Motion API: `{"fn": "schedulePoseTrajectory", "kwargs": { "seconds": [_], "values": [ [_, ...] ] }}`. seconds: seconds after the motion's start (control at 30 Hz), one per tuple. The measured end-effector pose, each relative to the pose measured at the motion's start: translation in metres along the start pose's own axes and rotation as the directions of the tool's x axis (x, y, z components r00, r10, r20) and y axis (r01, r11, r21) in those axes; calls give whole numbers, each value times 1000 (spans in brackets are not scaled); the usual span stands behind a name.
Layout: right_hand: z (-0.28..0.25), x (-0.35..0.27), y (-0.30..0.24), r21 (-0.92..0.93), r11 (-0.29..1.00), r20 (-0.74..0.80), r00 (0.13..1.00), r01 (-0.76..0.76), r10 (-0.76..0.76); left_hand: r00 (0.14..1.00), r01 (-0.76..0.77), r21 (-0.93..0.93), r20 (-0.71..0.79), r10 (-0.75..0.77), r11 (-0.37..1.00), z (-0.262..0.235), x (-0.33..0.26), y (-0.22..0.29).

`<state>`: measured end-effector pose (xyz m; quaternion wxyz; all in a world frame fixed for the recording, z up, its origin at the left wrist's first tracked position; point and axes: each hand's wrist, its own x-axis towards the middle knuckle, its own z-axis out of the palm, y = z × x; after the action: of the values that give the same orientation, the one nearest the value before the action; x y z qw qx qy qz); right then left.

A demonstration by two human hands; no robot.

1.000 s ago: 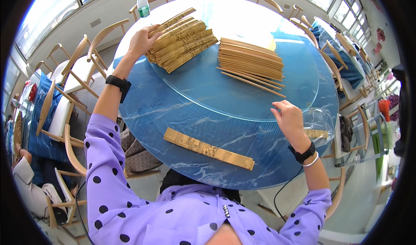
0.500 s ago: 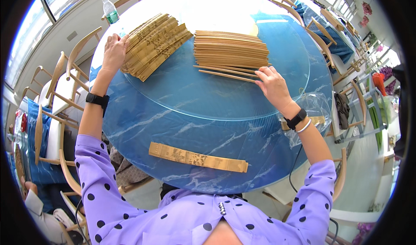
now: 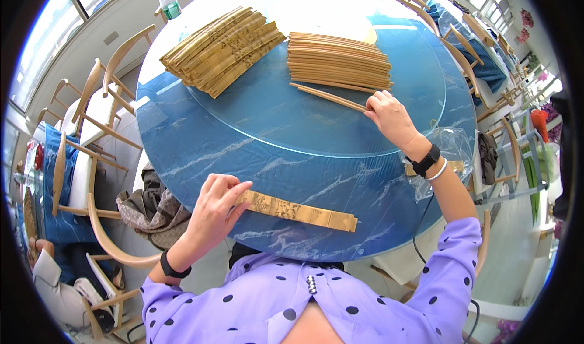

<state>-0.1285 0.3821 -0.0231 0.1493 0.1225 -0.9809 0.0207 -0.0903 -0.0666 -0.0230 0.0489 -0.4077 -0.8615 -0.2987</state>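
Observation:
Near the table's front edge lies a flat gold paper chopstick sleeve (image 3: 298, 213) with a dark printed pattern. My left hand (image 3: 219, 204) covers its left end, thumb and fingers closed about it. Farther off on the right, my right hand (image 3: 390, 117) pinches the right end of a pair of wooden chopsticks (image 3: 328, 96), which point left. Just beyond them is a bundle of wooden chopsticks (image 3: 337, 62) laid side by side. To its left a fanned stack of gold chopstick sleeves (image 3: 222, 49) rests on the glass turntable.
The round blue marbled table (image 3: 201, 155) carries a clear glass turntable (image 3: 292, 149). A clear plastic bag (image 3: 447, 161) with something gold inside lies at the right edge. A water bottle (image 3: 168, 2) stands at the back left. Wooden chairs (image 3: 109, 112) surround the table.
My left hand has left the sleeve stack and come down to the single sleeve in front. My right hand has drawn the chopsticks slightly away from the bundle.

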Motion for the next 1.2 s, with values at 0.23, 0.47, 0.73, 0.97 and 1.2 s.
{"fn": "schedulePoseTrajectory", "kwargs": {
  "seconds": [0.23,0.47,0.73,0.97,1.2],
  "values": [
    [-9,-26,-29,-295,956,94,995,-7,37,995,-44,93,-90,53,995,28,-28,16],
    [-72,-44,-94,221,969,70,992,-115,102,902,-21,-149,-429,-45,989,22,-23,12],
    [-95,-78,-182,334,929,63,980,159,-190,926,-122,-750,-322,-199,650,22,-1,41],
    [-101,-107,-185,320,938,42,987,133,-154,889,-84,-697,-376,-263,712,1,9,35],
    [-85,-122,-204,356,927,33,990,115,-135,997,-3,-936,-29,-68,353,43,1,76]
  ]
}}
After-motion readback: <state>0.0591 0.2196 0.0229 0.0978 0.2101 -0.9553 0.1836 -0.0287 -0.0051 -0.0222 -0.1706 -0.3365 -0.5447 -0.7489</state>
